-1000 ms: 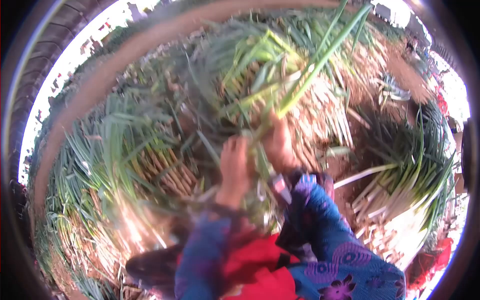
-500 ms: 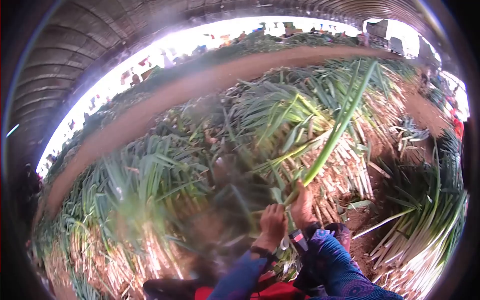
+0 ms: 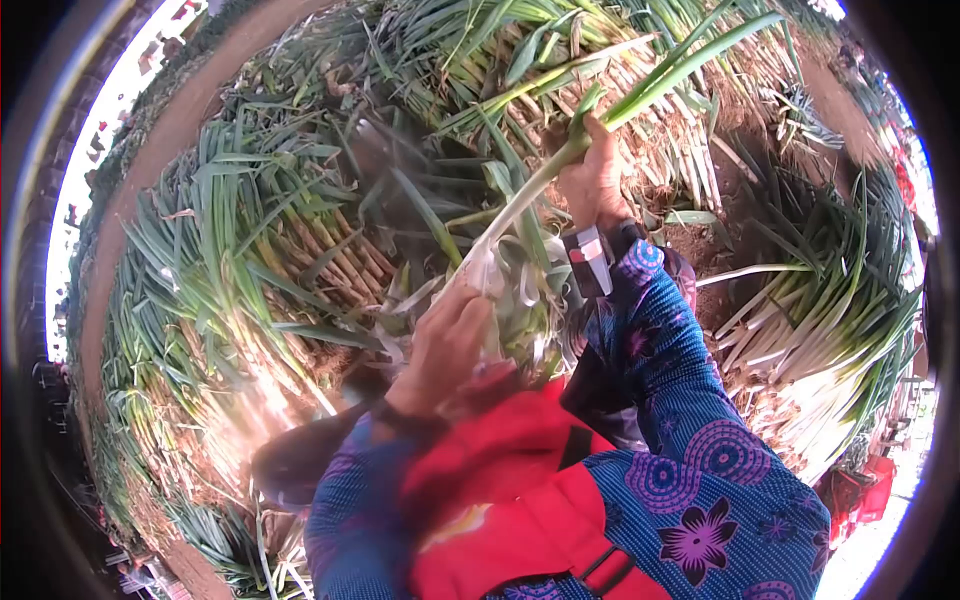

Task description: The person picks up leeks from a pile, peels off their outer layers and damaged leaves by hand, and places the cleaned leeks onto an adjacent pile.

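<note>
A long green onion (image 3: 540, 180) stretches diagonally in front of me, green leaves at upper right and white stem at lower left. My right hand (image 3: 595, 178) is closed round it where the leaves meet the stem. At the lower white end, my left hand (image 3: 452, 338) is closed, slightly blurred, with thin pale skin by its fingers; the root tip is hidden. Loose peeled skins and leaves (image 3: 525, 285) lie beneath the stem, between my knees.
Large heaps of green onions stand at left (image 3: 220, 250) and ahead (image 3: 660, 130). Another pile (image 3: 800, 330) lies at right, white ends toward me. A dirt path (image 3: 170, 130) curves behind the left heap. A red apron (image 3: 530, 520) covers my lap.
My left hand has slid from beside the right hand down the stem toward me, baring the white part. My right hand keeps its grip. The view has tilted downward.
</note>
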Demonstrator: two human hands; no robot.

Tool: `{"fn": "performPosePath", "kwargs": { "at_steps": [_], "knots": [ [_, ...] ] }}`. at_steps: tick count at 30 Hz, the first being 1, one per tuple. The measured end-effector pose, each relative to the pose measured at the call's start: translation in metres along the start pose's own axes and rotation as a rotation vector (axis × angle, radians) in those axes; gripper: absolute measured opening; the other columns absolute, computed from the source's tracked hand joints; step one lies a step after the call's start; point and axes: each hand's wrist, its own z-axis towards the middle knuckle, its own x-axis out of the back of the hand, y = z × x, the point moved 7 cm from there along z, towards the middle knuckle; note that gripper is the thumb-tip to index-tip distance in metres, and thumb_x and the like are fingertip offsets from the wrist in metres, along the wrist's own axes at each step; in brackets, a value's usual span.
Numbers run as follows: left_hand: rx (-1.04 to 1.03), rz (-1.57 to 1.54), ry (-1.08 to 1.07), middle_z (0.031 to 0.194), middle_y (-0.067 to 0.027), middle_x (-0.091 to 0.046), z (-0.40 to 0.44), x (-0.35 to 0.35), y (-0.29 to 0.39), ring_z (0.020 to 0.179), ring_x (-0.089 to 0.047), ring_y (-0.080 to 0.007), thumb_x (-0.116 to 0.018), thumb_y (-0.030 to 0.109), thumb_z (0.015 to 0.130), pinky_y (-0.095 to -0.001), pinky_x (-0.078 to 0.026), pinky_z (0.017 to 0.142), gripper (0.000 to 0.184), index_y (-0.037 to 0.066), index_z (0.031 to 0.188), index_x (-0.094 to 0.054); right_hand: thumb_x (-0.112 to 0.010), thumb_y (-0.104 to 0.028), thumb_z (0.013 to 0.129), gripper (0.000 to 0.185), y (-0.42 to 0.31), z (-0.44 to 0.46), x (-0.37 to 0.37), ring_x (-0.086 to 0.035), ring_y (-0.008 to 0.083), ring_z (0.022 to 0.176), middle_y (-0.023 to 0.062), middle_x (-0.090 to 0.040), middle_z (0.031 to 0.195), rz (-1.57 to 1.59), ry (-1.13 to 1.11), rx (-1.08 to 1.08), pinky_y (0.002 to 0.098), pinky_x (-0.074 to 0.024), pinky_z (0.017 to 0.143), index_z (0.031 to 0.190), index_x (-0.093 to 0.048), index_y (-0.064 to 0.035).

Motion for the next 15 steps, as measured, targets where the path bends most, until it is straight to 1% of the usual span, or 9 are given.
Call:
{"fn": "performPosePath", "kwargs": {
  "at_steps": [3,6,7,9,10,12,13,14,15],
  "knots": [
    [0.098,-0.029,-0.086,0.088,-0.0139,-0.058,-0.027,0.011,-0.003,0.076,-0.06,-0.0352,-0.061,-0.007,0.074,-0.0402,-0.049,0.067,0.018,0.001,0.089,-0.055,-0.057,-0.027,0.091,0.019,-0.004,0.003,0.002,-0.057,0.0195,0.075,0.0062,-0.057,0.08,-0.021,-0.025,0.028,0.0348,-0.05,0.078,0.093,-0.054,-0.0081],
    [0.317,0.027,-0.19,0.086,-0.0157,-0.056,-0.069,0.031,-0.019,0.075,-0.06,-0.0372,-0.059,-0.004,0.077,-0.0413,-0.049,0.065,0.013,0.003,0.088,-0.055,-0.057,-0.029,0.091,0.022,-0.012,0.014,0.008,-0.057,0.019,0.082,0.0066,-0.057,0.086,-0.036,-0.128,0.042,0.0341,-0.0481,0.087,0.095,-0.053,-0.0077],
    [0.391,0.052,-0.234,0.085,-0.0164,-0.056,-0.084,0.037,-0.028,0.075,-0.06,-0.0376,-0.058,-0.003,0.078,-0.0416,-0.049,0.065,0.013,0.004,0.089,-0.055,-0.059,-0.029,0.09,0.022,-0.019,0.006,0.003,-0.056,0.019,0.08,0.0062,-0.056,0.085,-0.067,-0.13,0.089,0.0351,-0.0482,0.088,0.095,-0.054,-0.0077],
    [0.524,0.198,-0.342,0.086,-0.0164,-0.056,-0.124,0.048,-0.058,0.079,-0.06,-0.0377,-0.059,-0.001,0.078,-0.0431,-0.049,0.068,0.013,0.004,0.091,-0.056,-0.061,-0.028,0.088,0.022,-0.024,0.013,0.005,-0.056,0.0192,0.079,0.006,-0.055,0.083,-0.024,-0.146,0.111,0.0364,-0.0489,0.087,0.092,-0.054,-0.0078],
    [0.59,0.27,-0.396,0.086,-0.0164,-0.056,-0.147,0.054,-0.074,0.08,-0.06,-0.0377,-0.059,0.0,0.079,-0.0438,-0.049,0.069,0.014,0.005,0.091,-0.056,-0.063,-0.024,0.087,0.02,-0.03,0.015,0.005,-0.056,0.0198,0.077,0.0067,-0.055,0.082,-0.03,-0.129,0.097,0.0379,-0.0506,0.084,0.089,-0.052,-0.0071],
    [0.745,0.366,-0.495,0.089,-0.0149,-0.057,-0.204,0.069,-0.11,0.085,-0.06,-0.0373,-0.061,0.002,0.077,-0.0447,-0.049,0.074,0.018,0.005,0.094,-0.056,-0.061,-0.018,0.088,0.016,-0.042,0.015,0.003,-0.058,0.0219,0.073,0.0083,-0.055,0.08,0.021,-0.094,0.133,0.0398,-0.0531,0.08,0.087,-0.051,-0.0056],
    [0.819,0.415,-0.544,0.09,-0.0142,-0.058,-0.209,0.078,-0.116,0.088,-0.06,-0.037,-0.062,0.003,0.076,-0.0452,-0.049,0.076,0.02,0.004,0.096,-0.056,-0.06,-0.017,0.089,0.015,-0.049,0.019,0.003,-0.058,0.0228,0.073,0.0089,-0.055,0.08,0.033,-0.098,0.156,0.0406,-0.0537,0.08,0.087,-0.05,-0.0052],
    [0.95,0.349,-0.61,0.101,-0.0133,-0.059,-0.218,0.083,-0.121,0.098,-0.059,-0.036,-0.067,0.008,0.074,-0.0441,-0.048,0.083,0.031,0.004,0.103,-0.057,-0.058,-0.017,0.09,0.015,-0.051,0.022,0.005,-0.059,0.024,0.073,0.0093,-0.055,0.08,0.068,-0.096,0.126,0.0421,-0.0542,0.08,0.088,-0.05,-0.0047],
    [0.88,0.311,-0.497,0.105,-0.0137,-0.058,-0.211,0.084,-0.119,0.1,-0.059,-0.0356,-0.068,0.009,0.073,-0.0431,-0.048,0.084,0.036,0.005,0.108,-0.057,-0.057,-0.017,0.091,0.015,-0.053,0.024,0.005,-0.059,0.0243,0.073,0.0098,-0.056,0.081,0.043,-0.109,0.121,0.0433,-0.0544,0.081,0.088,-0.05,-0.0039]
  ]
}}
